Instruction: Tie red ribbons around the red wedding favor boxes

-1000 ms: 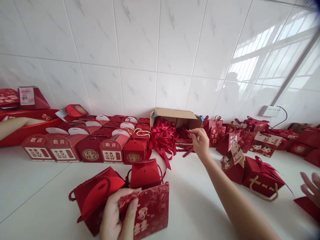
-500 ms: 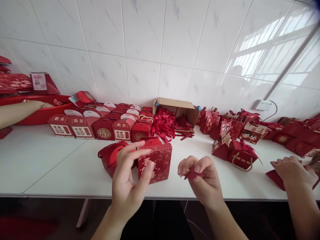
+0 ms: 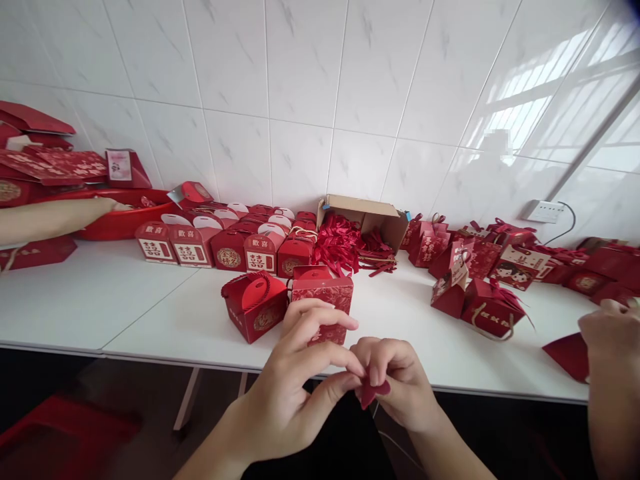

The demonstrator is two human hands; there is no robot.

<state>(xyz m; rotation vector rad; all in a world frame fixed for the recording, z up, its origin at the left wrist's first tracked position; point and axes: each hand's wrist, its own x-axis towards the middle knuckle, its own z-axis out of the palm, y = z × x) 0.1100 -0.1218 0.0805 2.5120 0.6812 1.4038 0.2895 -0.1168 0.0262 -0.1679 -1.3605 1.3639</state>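
Observation:
My right hand (image 3: 395,380) pinches a small dark red ribbon bow (image 3: 373,392) between thumb and fingers, just off the table's front edge. Thumb and index finger of my left hand (image 3: 305,380) close on the near side of the same ribbon, its other fingers stretched out. Behind my left hand stands an upright red gift box (image 3: 330,293) with a floral print, partly covered by my fingers. To its left sits a red box with a rope handle (image 3: 255,307).
Rows of red boxes (image 3: 190,248) line the wall, beside a cardboard carton (image 3: 385,212) and red ribbons (image 3: 337,237). Ribboned boxes (image 3: 493,310) stand at right. One person's arm (image 3: 55,220) reaches into a red basin (image 3: 100,230); another person's hand (image 3: 613,333) touches a red box (image 3: 570,353).
My left hand has come right and down, from open beside the gift box to the ribbon in my right hand. The view has shifted, and the person at right has raised their hand.

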